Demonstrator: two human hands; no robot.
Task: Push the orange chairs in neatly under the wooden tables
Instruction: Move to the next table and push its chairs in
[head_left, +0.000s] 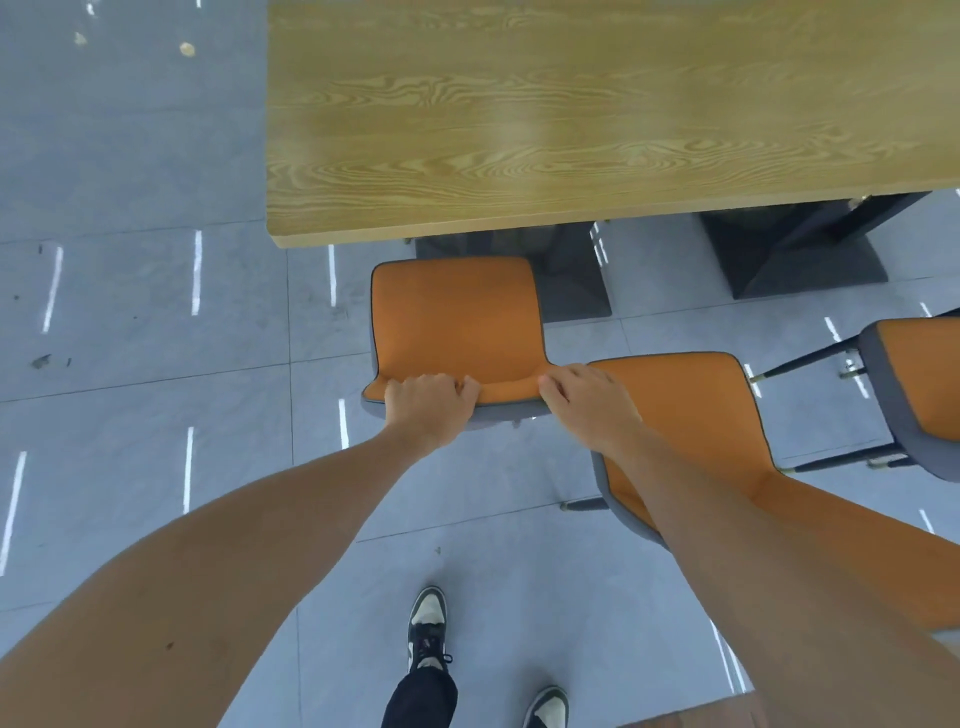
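Neighbouring orange chair (696, 415) crowding right.

the table top (571, 114) looks like pale wood with bold grain, smooth with a soft sheen. the nearest chair (457, 322) has matt orange upholstery – grey shell, dark piping. floor tiles (130, 182) – grey, glossy, mirroring lights.

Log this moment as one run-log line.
step: pushing chair in | left hand: grips backrest top of orange chair | right hand: on same backrest | wooden table: chair not yet under
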